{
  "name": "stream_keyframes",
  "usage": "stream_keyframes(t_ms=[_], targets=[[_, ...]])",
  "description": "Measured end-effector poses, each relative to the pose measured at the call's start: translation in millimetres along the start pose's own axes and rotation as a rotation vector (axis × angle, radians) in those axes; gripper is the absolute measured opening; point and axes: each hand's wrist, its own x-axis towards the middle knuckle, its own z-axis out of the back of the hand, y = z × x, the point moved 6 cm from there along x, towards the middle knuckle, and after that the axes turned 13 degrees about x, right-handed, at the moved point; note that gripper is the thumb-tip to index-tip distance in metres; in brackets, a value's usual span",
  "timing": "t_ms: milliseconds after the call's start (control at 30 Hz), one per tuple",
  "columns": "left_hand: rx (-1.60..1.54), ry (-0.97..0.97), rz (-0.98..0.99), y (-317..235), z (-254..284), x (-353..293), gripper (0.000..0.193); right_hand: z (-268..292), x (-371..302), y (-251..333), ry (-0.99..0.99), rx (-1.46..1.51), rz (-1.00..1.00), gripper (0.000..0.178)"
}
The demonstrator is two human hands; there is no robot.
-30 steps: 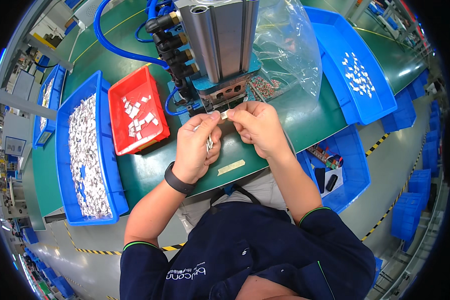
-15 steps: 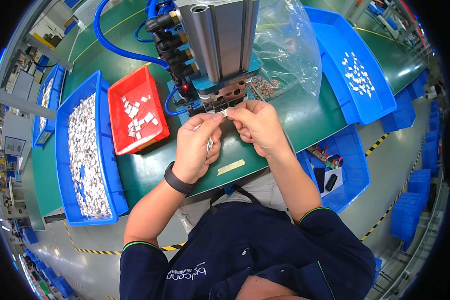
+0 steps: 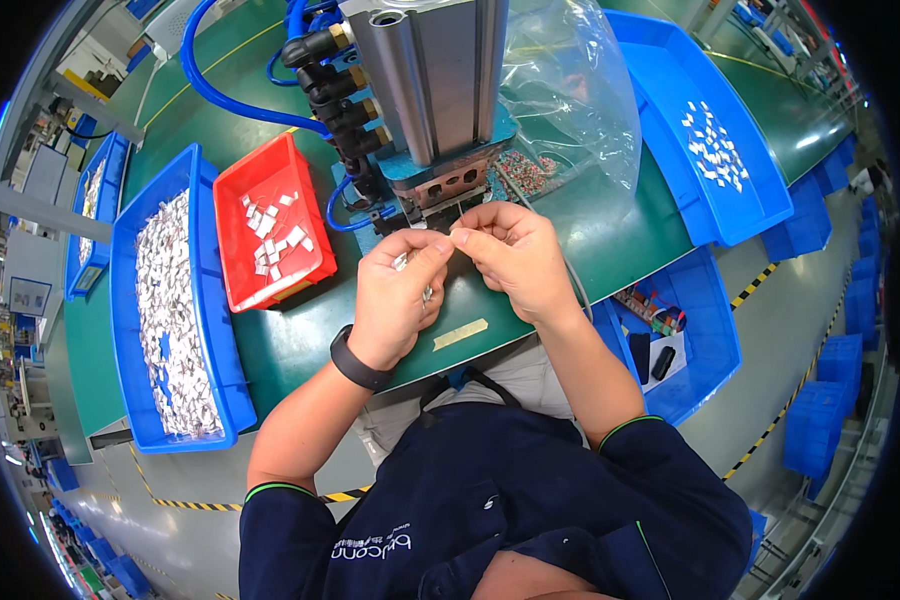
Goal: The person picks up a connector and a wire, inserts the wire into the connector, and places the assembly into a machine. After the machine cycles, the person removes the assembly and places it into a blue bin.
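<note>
Head view: left hand (image 3: 395,300) curled around white pieces (image 3: 400,262).

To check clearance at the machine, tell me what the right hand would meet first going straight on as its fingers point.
Likely the left hand, its fingertips right by the right hand's; the metal machine seems beyond, though depth is unclear.

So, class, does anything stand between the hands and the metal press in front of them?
Nothing visible does: the left hand and right hand are directly in front of the press; the red tray lies off to the left.
</note>
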Motion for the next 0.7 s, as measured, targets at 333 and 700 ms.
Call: stream_keyframes(t_ms=[333,700], targets=[[-0.096,0.084,0.053,-4,-6,1,0.051,-2,-3,-12,0.058,0.156,-0.342,0.008],[-0.061,0.114,0.114,-5,-11,1,0.058,-30,-6,1,0.231,-0.375,-0.021,0.023]])
